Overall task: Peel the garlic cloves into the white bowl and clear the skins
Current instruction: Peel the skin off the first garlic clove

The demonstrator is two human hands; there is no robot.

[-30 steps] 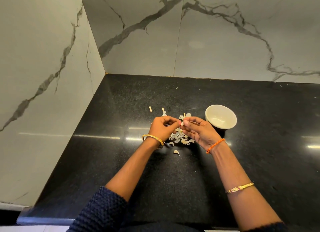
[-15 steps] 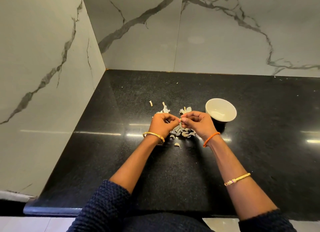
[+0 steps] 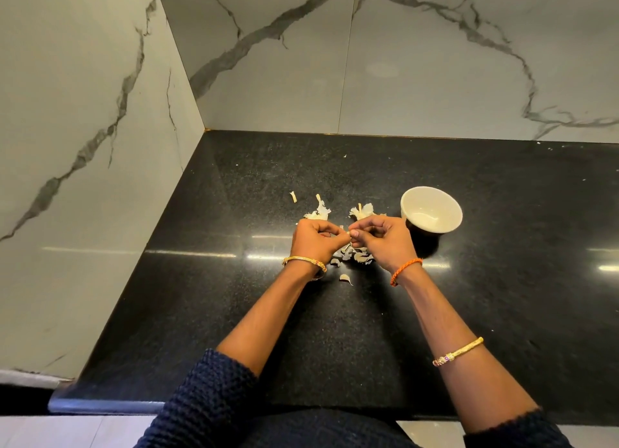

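Both hands raised over the skin heap (image 3: 351, 254) mid-bench so scraps fall there, left hand (image 3: 315, 241) and right hand (image 3: 382, 238) pinching a barely visible garlic clove (image 3: 349, 234) with curled fingers (image 3: 355, 234), white bowl (image 3: 432, 210) just right for dropping.

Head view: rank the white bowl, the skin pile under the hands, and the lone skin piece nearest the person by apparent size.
1. white bowl
2. skin pile, partly hidden by the hands, so its full extent is unsure
3. lone skin piece, clearly smallest
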